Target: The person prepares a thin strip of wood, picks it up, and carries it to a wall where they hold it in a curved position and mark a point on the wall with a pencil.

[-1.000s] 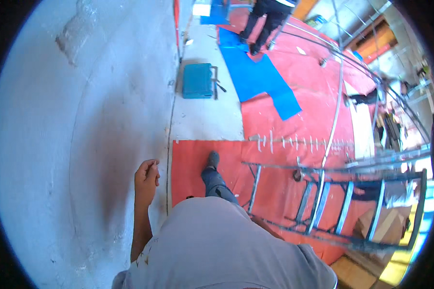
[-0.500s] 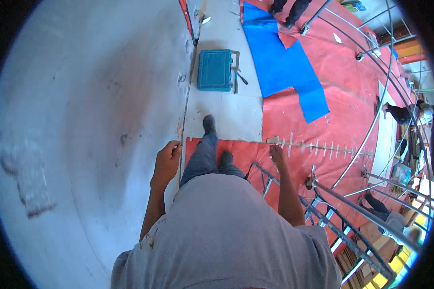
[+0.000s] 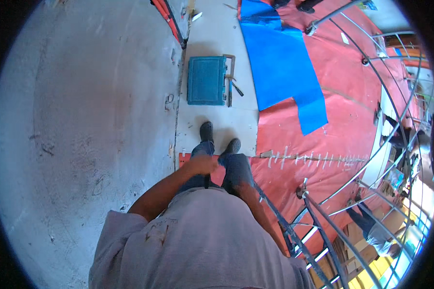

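My left hand (image 3: pixel 205 164) is in front of my thighs, just below my shoes in the picture. It is smeared, and its finger positions are unclear; a short dark strip (image 3: pixel 207 181) shows beneath it at my waist. Low beside my right thigh, my right hand (image 3: pixel 243 190) has its fingers hidden. Ahead of my feet a teal hard case (image 3: pixel 206 80) lies on a pale floor panel (image 3: pixel 217 41). Along the case's right side lie a thin metal frame (image 3: pixel 232 65), like a hacksaw's, and a dark-handled tool (image 3: pixel 237 89), perhaps a hammer.
A grey wall (image 3: pixel 91 120) runs along my left, with red poles (image 3: pixel 166 19) ahead. Blue sheeting (image 3: pixel 284 62) overlaps red floor covering (image 3: pixel 347 96), which has a taped seam (image 3: pixel 313 158). Metal scaffolding on wheels (image 3: pixel 340 231) stands right. Other people (image 3: pixel 378 236) are beyond it.
My left hand has come inward from the wall side to my front. My right hand has dropped to my thigh. My right foot has stepped forward onto the pale panel.
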Motion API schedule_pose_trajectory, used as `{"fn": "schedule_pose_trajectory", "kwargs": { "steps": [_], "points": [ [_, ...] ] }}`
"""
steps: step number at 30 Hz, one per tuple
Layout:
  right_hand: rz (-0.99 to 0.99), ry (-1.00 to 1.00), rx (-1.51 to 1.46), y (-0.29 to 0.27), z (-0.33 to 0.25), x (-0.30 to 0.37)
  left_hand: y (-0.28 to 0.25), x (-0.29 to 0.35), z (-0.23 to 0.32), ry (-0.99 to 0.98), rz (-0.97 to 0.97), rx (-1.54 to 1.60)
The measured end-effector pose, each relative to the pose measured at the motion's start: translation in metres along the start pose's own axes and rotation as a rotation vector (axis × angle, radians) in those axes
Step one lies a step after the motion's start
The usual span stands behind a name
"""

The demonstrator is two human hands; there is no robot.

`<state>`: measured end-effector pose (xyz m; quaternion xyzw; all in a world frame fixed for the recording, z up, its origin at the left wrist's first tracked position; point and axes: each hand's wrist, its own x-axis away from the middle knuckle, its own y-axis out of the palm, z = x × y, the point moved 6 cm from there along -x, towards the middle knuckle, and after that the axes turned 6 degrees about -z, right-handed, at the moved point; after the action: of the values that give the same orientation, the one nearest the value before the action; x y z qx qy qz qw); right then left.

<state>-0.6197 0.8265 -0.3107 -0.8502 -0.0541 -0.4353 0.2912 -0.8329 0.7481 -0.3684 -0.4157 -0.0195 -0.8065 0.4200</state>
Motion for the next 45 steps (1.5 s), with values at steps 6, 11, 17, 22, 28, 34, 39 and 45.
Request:
{"fn": "schedule_pose_trajectory", "kwargs": {
  "steps": [6, 11, 17, 22, 28, 34, 39, 45],
  "points": [
    [-0.174, -0.04, -0.241, 0.009, 0.023, 0.022, -0.008, 0.009, 0.037, 0.026, -0.16, 0.124],
    [-0.502, -0.245, -0.272, -0.002, 0.033, -0.011, -0.048, -0.011, 0.003, -0.061, 0.02, 0.372],
    [0.206, 0.013, -0.413, -0.117, 0.112, -0.186, -0.12, -0.209, -0.122, -0.011, 0.309, -0.114],
    [0.516, 0.028, -0.631, -0.145, 0.227, -0.347, -0.123, -0.374, -0.212, -0.052, 0.215, -0.558],
    [0.454, -0.114, -0.412, -0.121, 0.266, -0.497, -0.126, -0.447, -0.282, -0.133, 0.278, -0.713],
    [0.506, -0.243, -0.161, -0.113, 0.309, -0.643, -0.135, -0.418, -0.285, -0.141, 0.223, -0.759],
    [0.491, -0.123, 0.124, -0.123, 0.283, -0.71, -0.157, -0.29, -0.276, -0.319, 0.499, -0.454],
    [0.458, -0.128, 0.259, -0.112, 0.268, -0.741, -0.16, -0.146, -0.32, -0.602, 1.12, -0.277]
  ]
}}
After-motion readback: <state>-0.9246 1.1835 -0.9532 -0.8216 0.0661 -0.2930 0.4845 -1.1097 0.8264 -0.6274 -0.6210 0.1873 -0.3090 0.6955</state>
